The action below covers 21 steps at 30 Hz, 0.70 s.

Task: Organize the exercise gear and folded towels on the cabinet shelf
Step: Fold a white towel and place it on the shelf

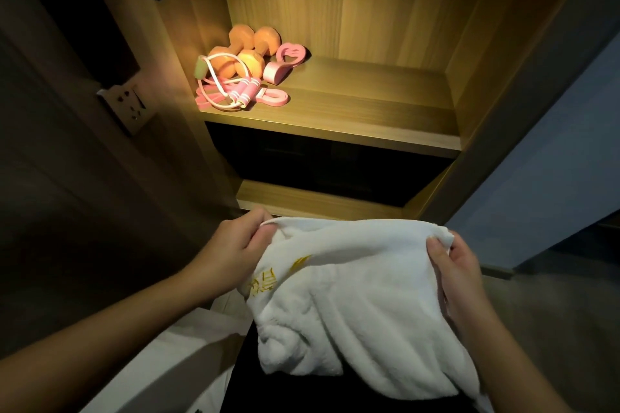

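Head-height view down into an open wooden cabinet. Low in the frame, a white towel held up between two bare hands and hanging in loose folds. Left hand pinching the upper left edge; right hand gripping the upper right corner. Yellow embroidery near the towel's left side. Higher up, a lit shelf with gear clustered at its left end: two orange dumbbells, a pink jump rope tangled in front, a flat pink band, a pink grip trainer just right of the dumbbells. Wall socket on the dark wall, left.
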Each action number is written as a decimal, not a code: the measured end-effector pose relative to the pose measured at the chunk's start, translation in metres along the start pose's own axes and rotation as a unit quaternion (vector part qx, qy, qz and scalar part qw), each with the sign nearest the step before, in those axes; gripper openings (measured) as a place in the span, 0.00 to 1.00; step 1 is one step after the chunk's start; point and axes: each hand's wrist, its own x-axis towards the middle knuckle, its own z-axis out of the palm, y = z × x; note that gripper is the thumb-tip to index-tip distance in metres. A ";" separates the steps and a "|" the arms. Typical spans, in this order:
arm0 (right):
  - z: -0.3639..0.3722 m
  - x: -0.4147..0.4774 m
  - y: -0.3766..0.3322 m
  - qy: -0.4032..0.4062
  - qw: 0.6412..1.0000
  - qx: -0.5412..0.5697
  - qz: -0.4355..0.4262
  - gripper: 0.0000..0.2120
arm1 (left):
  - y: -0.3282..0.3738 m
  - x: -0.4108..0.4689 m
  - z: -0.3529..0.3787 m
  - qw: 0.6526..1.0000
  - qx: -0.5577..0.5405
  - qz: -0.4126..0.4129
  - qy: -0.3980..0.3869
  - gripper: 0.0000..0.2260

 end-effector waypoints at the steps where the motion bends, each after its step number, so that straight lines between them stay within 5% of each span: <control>1: 0.000 -0.001 -0.002 0.001 1.000 -0.004 0.004 0.08 | 0.001 -0.001 -0.004 0.999 -0.019 -0.004 -0.037 0.09; 5: -0.002 -0.003 -0.003 0.004 1.000 0.003 0.013 0.09 | 0.006 -0.002 -0.033 0.970 0.003 0.025 -0.241 0.03; 10: -0.004 -0.003 -0.012 -0.017 1.000 0.008 0.004 0.07 | 0.013 -0.002 -0.050 0.932 0.140 0.078 -0.325 0.04; 16: -0.011 0.005 -0.035 -0.023 0.999 0.035 -0.005 0.14 | 0.029 -0.008 -0.059 0.918 0.223 0.183 -0.272 0.06; 21: -0.021 0.018 -0.083 -0.049 0.994 0.068 -0.064 0.12 | 0.070 -0.003 -0.081 0.830 0.362 0.397 -0.152 0.06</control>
